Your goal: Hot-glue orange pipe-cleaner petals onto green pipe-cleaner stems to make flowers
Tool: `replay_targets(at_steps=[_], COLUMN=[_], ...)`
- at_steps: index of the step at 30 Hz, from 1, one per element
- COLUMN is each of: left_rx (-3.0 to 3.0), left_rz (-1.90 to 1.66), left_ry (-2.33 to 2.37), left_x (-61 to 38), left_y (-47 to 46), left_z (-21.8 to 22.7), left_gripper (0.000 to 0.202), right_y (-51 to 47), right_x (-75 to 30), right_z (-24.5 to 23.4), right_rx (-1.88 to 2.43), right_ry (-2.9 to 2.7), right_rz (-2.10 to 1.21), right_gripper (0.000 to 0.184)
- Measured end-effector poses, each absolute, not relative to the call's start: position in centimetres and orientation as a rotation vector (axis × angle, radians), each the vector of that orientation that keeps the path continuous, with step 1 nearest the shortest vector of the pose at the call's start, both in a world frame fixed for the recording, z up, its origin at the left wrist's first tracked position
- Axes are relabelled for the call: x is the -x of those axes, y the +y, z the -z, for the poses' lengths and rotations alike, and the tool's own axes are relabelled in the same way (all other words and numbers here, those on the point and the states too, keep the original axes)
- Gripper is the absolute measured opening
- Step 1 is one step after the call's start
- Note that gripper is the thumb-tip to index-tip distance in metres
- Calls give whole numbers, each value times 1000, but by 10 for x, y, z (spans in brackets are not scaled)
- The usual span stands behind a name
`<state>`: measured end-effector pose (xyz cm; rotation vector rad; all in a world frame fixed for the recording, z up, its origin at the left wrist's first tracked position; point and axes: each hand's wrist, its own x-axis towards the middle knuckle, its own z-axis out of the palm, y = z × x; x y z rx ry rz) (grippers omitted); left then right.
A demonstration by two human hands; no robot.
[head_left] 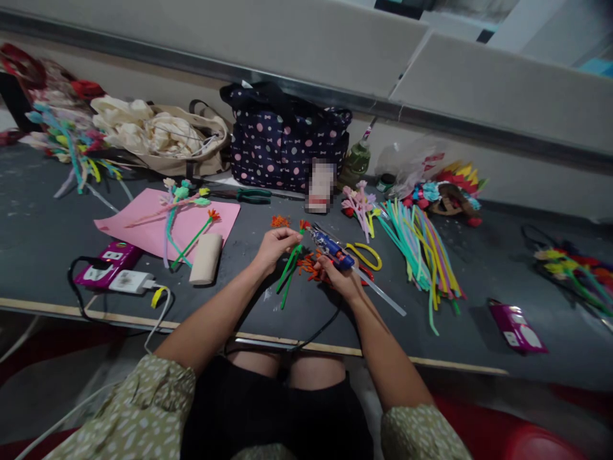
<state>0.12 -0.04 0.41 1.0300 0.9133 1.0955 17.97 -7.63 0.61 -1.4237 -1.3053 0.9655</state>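
Note:
My left hand (274, 246) is closed in a pinch on a green pipe-cleaner flower stem (289, 271) with a small red top. My right hand (341, 276) grips a blue glue gun (330, 246), its nozzle pointing up-left at the top of the stem. A clear glue stick (383, 292) pokes out of the gun's back toward the lower right. Loose orange pipe-cleaner bits (309, 265) lie under both hands on the dark table (48, 223).
A pink sheet (143, 223) with finished flowers and a paper roll (206, 258) lie left. A power strip (112, 267) sits near the front edge. Coloured pipe cleaners (421, 249), yellow-handled scissors (366, 255), green pliers (251, 194), a dotted bag (287, 137) and a purple packet (516, 327) surround the hands.

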Motion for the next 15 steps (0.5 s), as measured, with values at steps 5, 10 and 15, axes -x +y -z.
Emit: replay_targets(at_steps=[5,10,15], left_rx=[-1035,-1051,-1045], left_rz=[-1091,-1091,-1096], left_ry=[905,900,921], left_x=[-1,-1,-2], left_y=[-1,0,-1], left_z=[-3,-2,-4], left_gripper=[29,30,32], right_y=[-76,-74,-74], right_x=[-180,-180,-182], right_z=[-4,-1,2], right_rx=[1447,1453,1517], right_ry=[-1311,-1297,-1320], right_rz=[-942,-931,-854], right_gripper=[44,45,47])
